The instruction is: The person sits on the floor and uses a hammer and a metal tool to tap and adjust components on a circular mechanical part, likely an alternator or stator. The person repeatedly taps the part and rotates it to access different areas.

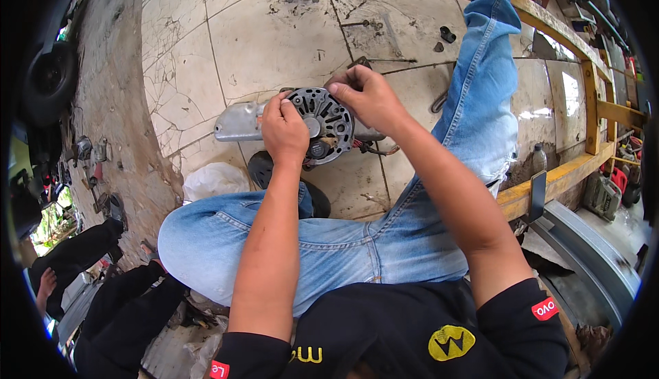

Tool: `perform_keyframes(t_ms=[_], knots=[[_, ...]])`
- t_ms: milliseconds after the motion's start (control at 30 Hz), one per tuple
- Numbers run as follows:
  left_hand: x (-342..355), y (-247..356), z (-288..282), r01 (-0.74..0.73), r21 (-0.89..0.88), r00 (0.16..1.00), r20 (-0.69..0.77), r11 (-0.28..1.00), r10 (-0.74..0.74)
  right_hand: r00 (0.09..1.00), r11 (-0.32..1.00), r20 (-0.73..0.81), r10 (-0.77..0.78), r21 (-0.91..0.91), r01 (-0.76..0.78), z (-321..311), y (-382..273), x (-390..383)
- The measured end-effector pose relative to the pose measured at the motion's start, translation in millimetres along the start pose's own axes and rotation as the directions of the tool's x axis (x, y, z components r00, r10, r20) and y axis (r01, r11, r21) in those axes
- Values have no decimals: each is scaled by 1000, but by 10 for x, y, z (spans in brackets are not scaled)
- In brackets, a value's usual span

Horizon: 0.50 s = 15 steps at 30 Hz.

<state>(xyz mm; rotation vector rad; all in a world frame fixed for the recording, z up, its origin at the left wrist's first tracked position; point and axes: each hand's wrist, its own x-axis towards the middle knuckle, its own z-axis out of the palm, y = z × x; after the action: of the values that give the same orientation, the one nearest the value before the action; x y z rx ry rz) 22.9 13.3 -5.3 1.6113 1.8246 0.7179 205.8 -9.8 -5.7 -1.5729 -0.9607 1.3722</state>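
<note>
A round grey alternator (340,128) with a slotted metal end housing faces up between my legs. My left hand (285,132) is closed on its left rim, thumb and fingers near the top edge. At its upper right rim, the thumb and forefinger of my right hand (367,97) come together in a pinch; what they hold, if anything, is too small to make out. Under the alternator lies a long silver metal piece (237,123), its middle hidden. Reddish wires (376,148) stick out at the lower right.
Thin metal tools (391,34) and small dark parts (447,34) lie on the cracked tiles. A yellow frame (573,180) runs along the right, with a phone (537,196) and a bottle (539,158). A white plastic bag (214,181) lies left; another person's black-clothed legs (130,317) are lower left.
</note>
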Motion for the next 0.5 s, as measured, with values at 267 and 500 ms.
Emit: perform_keyframes(t_ms=[267, 500], knots=[[17, -122, 23, -6, 9, 999, -50, 1000, 6, 994, 979, -94, 59, -188, -76, -211, 24, -225], [20, -121, 53, -15, 37, 999, -47, 999, 16, 966, 967, -204, -161, -231, 112, 161, 26, -297]])
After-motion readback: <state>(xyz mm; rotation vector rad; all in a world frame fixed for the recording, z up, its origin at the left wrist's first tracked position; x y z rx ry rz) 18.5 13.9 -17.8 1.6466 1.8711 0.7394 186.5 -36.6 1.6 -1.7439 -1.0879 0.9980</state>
